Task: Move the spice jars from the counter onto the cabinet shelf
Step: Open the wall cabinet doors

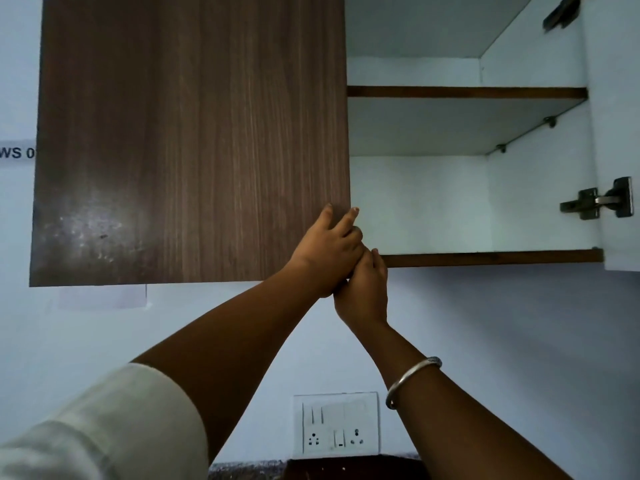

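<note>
your left hand point(329, 251) hooks its fingers round the door point(190, 133) edge, prob to swing it open | right hand point(363, 292) tucked beneath, can't tell its grip | spice jars out of view, none on the shelf point(485, 257) yet

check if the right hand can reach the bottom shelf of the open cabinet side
Probably yes: the right hand is right beside the bottom shelf, the open door is swung clear, and nothing shows between them.

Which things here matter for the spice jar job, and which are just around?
Job: lower shelf, cabinet door, left hand gripping the door edge, right hand. No jars in view.
Just there: socket panel, hinge, bangle, wall label.
</note>
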